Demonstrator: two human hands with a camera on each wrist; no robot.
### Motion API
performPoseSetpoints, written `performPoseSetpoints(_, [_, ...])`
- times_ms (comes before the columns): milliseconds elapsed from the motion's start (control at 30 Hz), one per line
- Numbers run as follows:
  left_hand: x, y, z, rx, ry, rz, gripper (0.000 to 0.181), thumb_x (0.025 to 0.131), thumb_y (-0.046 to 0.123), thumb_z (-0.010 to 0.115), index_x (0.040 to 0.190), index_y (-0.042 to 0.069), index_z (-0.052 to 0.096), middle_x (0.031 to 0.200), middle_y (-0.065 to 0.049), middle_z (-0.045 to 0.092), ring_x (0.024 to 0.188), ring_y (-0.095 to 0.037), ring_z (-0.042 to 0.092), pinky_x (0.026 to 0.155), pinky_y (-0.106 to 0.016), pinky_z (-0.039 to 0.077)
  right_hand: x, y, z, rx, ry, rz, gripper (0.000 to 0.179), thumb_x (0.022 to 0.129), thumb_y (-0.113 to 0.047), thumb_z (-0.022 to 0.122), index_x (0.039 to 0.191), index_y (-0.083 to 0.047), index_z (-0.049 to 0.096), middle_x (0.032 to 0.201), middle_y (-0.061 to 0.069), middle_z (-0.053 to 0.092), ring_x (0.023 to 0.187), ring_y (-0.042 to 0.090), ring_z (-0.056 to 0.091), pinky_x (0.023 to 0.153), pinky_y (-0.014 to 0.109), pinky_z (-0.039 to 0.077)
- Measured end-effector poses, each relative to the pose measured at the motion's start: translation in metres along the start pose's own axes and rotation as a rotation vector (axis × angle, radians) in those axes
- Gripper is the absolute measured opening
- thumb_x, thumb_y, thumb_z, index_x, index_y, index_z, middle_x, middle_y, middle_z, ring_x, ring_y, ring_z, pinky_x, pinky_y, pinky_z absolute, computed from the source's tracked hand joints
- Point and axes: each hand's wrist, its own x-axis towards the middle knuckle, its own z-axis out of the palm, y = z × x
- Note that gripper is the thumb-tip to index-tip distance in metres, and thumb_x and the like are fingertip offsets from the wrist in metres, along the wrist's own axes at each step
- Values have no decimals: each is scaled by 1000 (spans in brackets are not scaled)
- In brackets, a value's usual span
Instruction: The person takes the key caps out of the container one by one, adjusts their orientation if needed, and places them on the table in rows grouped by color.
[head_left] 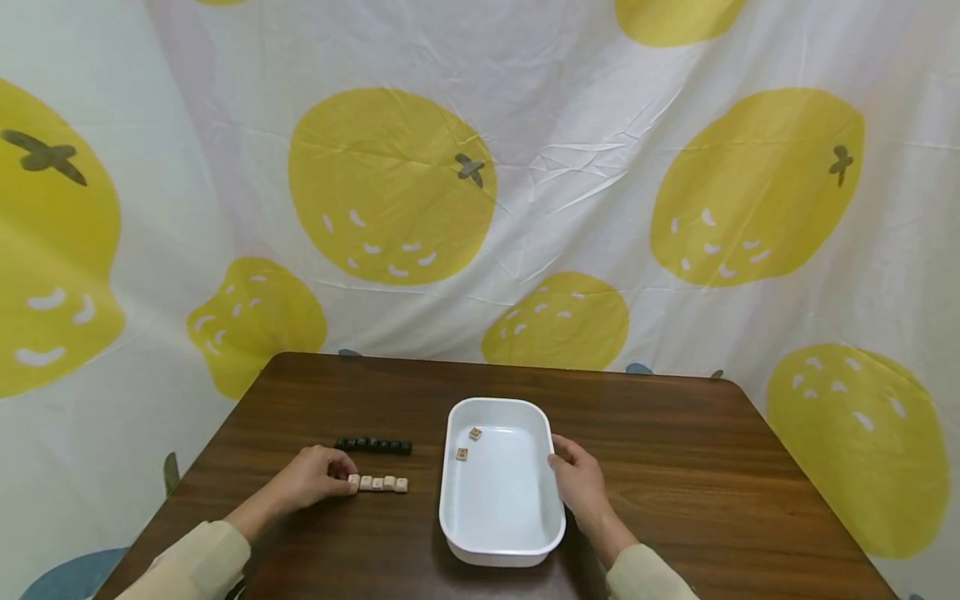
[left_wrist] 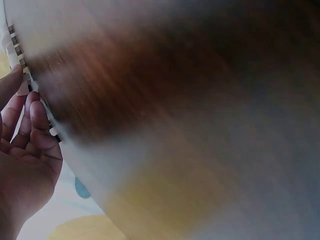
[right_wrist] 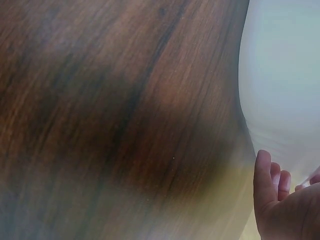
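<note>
My left hand (head_left: 311, 479) is at the left end of a row of white keycaps (head_left: 377, 483), its thumb and fingertips pinching the end white keycap (head_left: 353, 481). In the left wrist view, the left hand (left_wrist: 30, 150) shows its thumb and fingers closing round a pale keycap (left_wrist: 23, 88). A row of black keycaps (head_left: 373, 446) lies just behind the white row. My right hand (head_left: 581, 479) holds the right side of a white tray (head_left: 504, 558), thumb over the rim and fingers along the outer wall. Two small brown keycaps, one farther back (head_left: 476, 433) and one nearer (head_left: 462, 454), lie inside.
The dark wooden table (head_left: 697, 475) carries everything, and its back edge meets a hanging cloth (head_left: 562, 208) printed with yellow lemons. The tray stands right of both keycap rows, its long side running front to back.
</note>
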Motion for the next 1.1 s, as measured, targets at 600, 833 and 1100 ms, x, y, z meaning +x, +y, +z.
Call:
performPoseSetpoints(600, [4,1,0,21,-35,-27,17,84,19,79,96,9,73,79,7,61,72,-10,55,64,-29,46,0,2,0,6,18,-48,38,97,-9,54,132,3,59,101,21,63,86,29,62,69,34,52])
performPoseSetpoints(833, [2,4,-3,9,-10,-37,25,85,21,80,103,7,70,81,5,61,73,-10,55,63,-29,46,-2,-1,0,18,14,-45,38,97,-9,54,132,4,59,101,23,63,86,30,63,70,36,53])
performPoseSetpoints(1100, [25,32,-14,-73,76,-48,33,93,24,72,116,2,68,93,1,66,82,-14,59,69,-32,50,-2,-1,0,22,22,-52,38,97,-8,54,132,4,59,99,23,64,84,30,64,70,37,53])
